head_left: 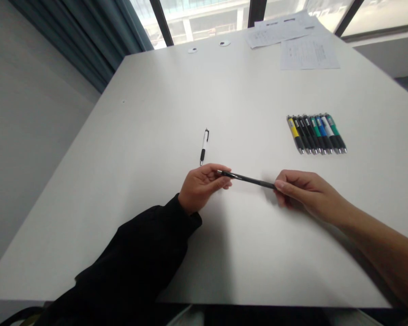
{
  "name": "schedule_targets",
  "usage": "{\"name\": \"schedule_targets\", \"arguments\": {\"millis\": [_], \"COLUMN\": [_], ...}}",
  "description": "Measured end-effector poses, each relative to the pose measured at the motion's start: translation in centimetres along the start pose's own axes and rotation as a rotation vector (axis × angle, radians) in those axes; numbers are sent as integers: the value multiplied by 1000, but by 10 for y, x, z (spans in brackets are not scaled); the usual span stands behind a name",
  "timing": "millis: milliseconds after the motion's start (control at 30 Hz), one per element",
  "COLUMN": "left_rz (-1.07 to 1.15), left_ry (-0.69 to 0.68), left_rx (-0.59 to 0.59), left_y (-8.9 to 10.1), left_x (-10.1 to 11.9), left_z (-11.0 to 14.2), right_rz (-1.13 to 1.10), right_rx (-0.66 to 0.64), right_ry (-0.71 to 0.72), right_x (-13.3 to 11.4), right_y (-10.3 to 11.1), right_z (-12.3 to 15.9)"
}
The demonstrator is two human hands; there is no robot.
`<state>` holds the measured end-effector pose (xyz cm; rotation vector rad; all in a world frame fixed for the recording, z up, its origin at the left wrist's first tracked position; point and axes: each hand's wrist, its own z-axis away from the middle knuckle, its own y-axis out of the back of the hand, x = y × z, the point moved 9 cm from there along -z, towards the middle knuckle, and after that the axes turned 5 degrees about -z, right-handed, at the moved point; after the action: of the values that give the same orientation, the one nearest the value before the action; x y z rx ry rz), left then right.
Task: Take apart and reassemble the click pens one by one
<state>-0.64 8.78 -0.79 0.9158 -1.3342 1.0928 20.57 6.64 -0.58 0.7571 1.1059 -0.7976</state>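
Observation:
A slim black pen (248, 179) lies level above the white table (129, 181), held between my two hands. My left hand (202, 188), in a black sleeve, pinches its left end. My right hand (308, 194), with a bare forearm, pinches its right end, and the fingers hide that tip. Just beyond my left hand, a white-and-black pen (204, 147) lies on the tabletop, apart from my fingers. Further right, several pens in yellow, black, green, blue and white (316, 134) lie side by side in a neat row.
Loose printed papers (292, 45) lie at the far end of the table, with two small white discs (207, 46) near that edge. Windows run behind the table, a blue curtain (78, 36) hangs at the far left, and a grey wall stands to the left.

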Motion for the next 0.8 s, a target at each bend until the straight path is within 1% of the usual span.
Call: {"name": "schedule_targets", "arguments": {"millis": [33, 67, 133, 200, 300, 400, 600, 800], "left_rz": [82, 163, 300, 377, 404, 386, 312, 289], "left_ry": [-12, -16, 6, 44, 48, 13, -21, 12], "left_rx": [43, 59, 28, -40, -105, -135, -183, -263], "left_y": [3, 3, -5, -18, -30, -33, -36, -45], "left_x": [0, 0, -1, -3, -2, -1, 1, -1], "left_z": [-2, -4, -6, -6, -5, -5, -5, -1], "right_rz": [-106, -204, -365, -501, -657, -703, -690, -720], "right_rx": [-76, -167, -326, -388, -437, -450, -459, -444], "right_ry": [-24, -45, -74, -78, -87, -97, -110, -104], "right_x": [2, 4, 4, 3, 3, 5, 7, 8], "right_y": [-10, -22, -47, -64, -80, -84, -84, -85], "right_z": [0, 0, 1, 0, -1, -2, -3, -5]}}
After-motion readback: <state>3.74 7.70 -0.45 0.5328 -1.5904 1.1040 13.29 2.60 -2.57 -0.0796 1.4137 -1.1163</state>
